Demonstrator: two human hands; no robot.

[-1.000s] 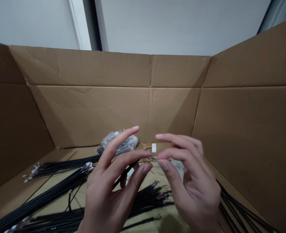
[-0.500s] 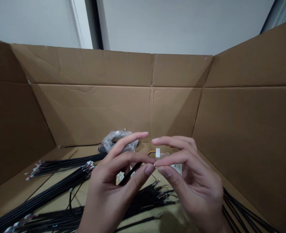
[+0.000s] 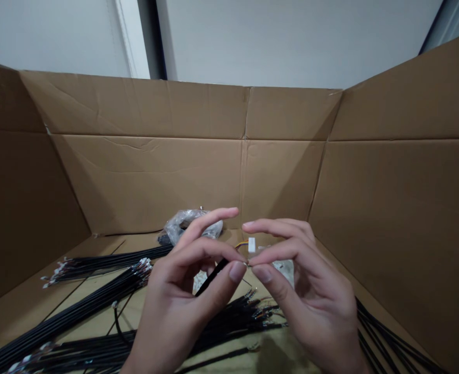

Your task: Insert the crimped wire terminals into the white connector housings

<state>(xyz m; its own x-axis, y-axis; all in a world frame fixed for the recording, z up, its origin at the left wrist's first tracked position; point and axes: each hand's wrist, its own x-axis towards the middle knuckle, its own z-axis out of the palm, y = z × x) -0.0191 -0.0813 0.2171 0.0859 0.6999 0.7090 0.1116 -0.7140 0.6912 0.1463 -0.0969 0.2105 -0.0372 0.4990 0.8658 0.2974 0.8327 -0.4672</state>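
My left hand (image 3: 198,291) pinches a black cable (image 3: 213,277) near its end between thumb and forefinger. Coloured wires (image 3: 242,244) come from behind those fingertips and run into a white connector (image 3: 252,244), which stands just above the two hands' pinch. Thumb and forefinger of my right hand (image 3: 311,285) are also closed, meeting the left fingertips almost tip to tip. Something tiny shows between the two pairs of fingertips, too small to name. The other fingers of both hands are raised.
Cardboard walls (image 3: 147,176) surround the work surface. Bundles of black cables (image 3: 77,306) lie at left, with more cables (image 3: 248,317) under my hands and others (image 3: 385,332) at right. Behind are a clear plastic bag (image 3: 192,221) and a second bag (image 3: 286,270) partly hidden by my right hand.
Both hands keep their pinch and have shifted only slightly. The white connector has moved a touch to the left.
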